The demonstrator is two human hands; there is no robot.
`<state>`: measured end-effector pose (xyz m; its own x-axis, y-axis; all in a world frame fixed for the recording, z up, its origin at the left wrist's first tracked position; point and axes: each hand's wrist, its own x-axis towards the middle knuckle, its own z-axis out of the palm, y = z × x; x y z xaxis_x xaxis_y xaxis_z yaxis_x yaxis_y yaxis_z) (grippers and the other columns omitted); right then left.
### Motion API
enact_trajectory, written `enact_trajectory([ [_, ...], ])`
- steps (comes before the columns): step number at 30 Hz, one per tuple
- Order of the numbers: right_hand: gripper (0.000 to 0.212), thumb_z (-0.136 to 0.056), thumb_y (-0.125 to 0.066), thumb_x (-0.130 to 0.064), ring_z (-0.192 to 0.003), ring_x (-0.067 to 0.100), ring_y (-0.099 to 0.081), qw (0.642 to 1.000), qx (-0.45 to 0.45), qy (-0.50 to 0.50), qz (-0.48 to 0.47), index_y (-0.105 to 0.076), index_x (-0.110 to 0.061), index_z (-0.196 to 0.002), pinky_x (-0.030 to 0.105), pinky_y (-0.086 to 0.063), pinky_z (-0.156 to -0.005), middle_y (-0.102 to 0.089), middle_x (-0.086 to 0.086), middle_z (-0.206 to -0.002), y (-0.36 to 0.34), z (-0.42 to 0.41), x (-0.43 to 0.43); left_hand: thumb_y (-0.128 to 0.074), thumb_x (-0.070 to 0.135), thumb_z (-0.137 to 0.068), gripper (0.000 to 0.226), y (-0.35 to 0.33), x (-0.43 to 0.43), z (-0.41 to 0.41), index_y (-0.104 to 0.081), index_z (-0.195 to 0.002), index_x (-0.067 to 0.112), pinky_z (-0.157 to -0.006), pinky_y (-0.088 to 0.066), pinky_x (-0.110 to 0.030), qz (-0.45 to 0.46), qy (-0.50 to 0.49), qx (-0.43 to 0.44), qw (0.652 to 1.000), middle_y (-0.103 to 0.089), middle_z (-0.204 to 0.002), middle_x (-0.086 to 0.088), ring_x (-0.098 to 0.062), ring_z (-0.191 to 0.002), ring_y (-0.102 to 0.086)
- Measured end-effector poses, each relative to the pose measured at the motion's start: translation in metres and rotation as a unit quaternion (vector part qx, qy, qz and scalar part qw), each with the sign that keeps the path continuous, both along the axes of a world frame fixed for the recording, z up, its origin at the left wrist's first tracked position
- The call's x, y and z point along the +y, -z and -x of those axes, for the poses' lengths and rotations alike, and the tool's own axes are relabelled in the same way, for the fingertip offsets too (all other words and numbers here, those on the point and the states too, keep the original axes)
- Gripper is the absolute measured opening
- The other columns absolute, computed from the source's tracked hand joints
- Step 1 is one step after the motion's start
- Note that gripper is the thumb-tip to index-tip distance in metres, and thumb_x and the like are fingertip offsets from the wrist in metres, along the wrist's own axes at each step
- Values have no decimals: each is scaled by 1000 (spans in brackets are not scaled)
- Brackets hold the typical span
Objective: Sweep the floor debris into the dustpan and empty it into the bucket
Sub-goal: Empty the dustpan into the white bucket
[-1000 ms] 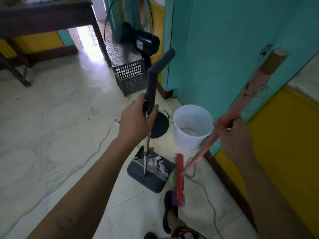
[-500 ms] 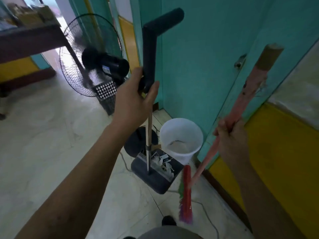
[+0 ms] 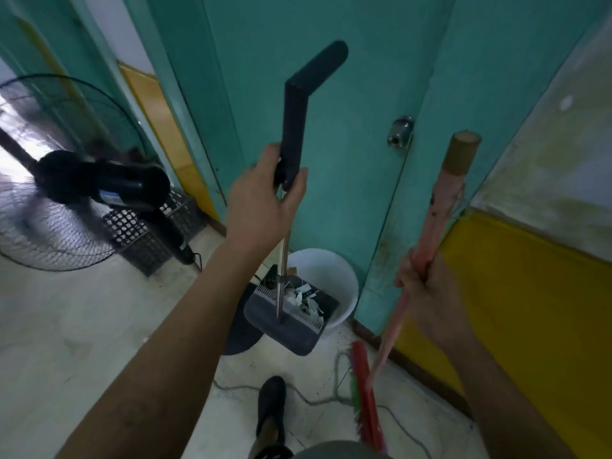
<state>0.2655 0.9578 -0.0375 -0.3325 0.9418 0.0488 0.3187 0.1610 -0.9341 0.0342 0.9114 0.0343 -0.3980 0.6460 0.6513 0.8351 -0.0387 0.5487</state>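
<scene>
Walls: teal painted door (image 3: 347,94) with metal knob (image 3: 401,131), yellow lower wall (image 3: 530,293) | Floor: pale marbled tiles (image 3: 66,326) | Left: black standing fan (image 3: 99,187), dark perforated plastic basket (image 3: 145,233)

The left arm runs bare from the lower left of the frame up to the centre, elbow nearly straight. The left hand (image 3: 265,197) sits just above mid-frame, back of the hand toward the camera, fingers and thumb wrapped round the dustpan handle (image 3: 294,127). The right forearm rises from the lower right corner. The right hand (image 3: 427,293), right of centre and lower than the left, is fisted round the broom handle (image 3: 440,207), knuckles facing left.
</scene>
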Motion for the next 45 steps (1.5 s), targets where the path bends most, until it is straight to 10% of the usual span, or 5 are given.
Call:
enact_trajectory([
  [7,14,-99,-46,-12,-67,15,-53,995,-59,74,-24,-50,-1,-91,21,-38,-59,-54,3,-72,4,40,23,-63,22,-93,22,29,55,68,-54,-95,2,-60,-33,-22,-4,77,12,997,-44,-84,1,-7,-71,-39],
  [12,17,-98,-47,-12,-63,9,-50,989,-61,132,-13,-49,-3,-84,13,-39,-56,-52,3,-70,3,73,37,-70,25,-86,16,31,91,103,-55,-90,24,-77,-58,-49,22,206,-336,919,-64,-70,11,-22,-71,-67],
  [16,16,-97,-49,-9,-65,17,-50,976,-41,213,-6,-50,-7,-82,13,-40,-54,-55,9,-73,9,96,40,-68,19,-80,11,26,119,121,-62,-86,13,-71,-56,-32,57,255,-429,865,-63,-64,6,-14,-64,-63],
  [29,24,-96,-53,-4,-67,24,-49,937,33,348,12,-46,3,-74,34,-40,-59,-47,13,-65,16,96,22,-63,30,-85,29,19,171,110,-47,-65,16,-52,-44,-31,166,345,-361,850,-43,-45,7,-16,-46,-42],
  [45,22,-96,-51,-5,-54,12,-36,919,56,389,24,-46,10,-81,15,-31,-44,-45,13,-68,27,24,-15,-56,69,-77,64,9,172,26,-51,-65,6,-84,-51,-50,441,578,-19,686,-50,-58,-11,-36,-60,-56],
])
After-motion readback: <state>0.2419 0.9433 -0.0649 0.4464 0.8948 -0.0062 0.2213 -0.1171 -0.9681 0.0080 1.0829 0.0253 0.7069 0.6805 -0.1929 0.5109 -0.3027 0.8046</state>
